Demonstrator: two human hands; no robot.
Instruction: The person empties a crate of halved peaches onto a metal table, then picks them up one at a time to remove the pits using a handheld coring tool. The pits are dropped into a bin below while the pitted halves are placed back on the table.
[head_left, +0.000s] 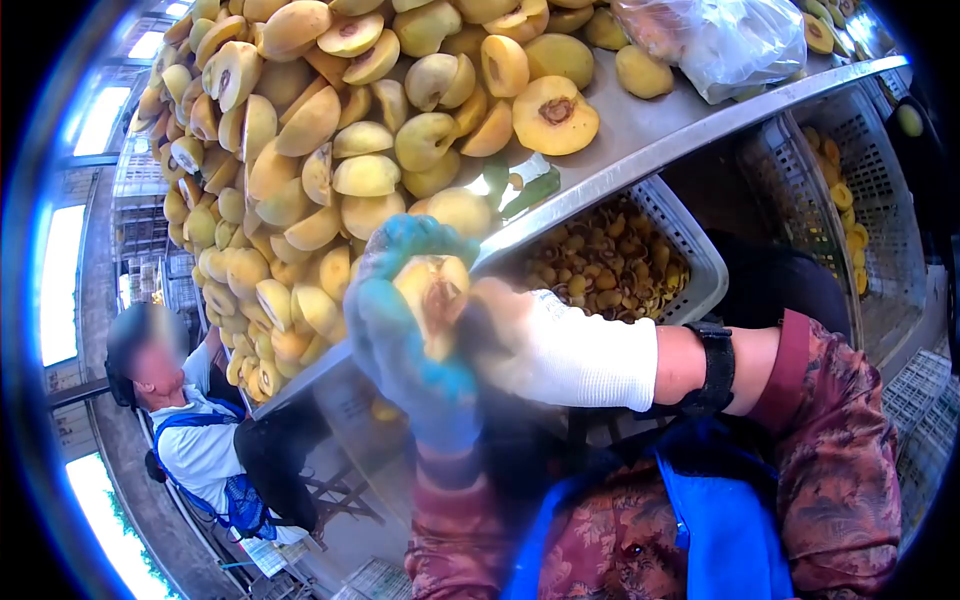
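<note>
Left hand point(390, 305): curled round the fruit half point(425, 285), beside the counter's point(640, 130) edge.
Right hand point(530, 335): close by the fruit; blurry, can't tell if it grips anything.
Fruit half: could drop if wet and slippery.

I can read no text, label, brand, number or sign anywhere in my view.
</note>
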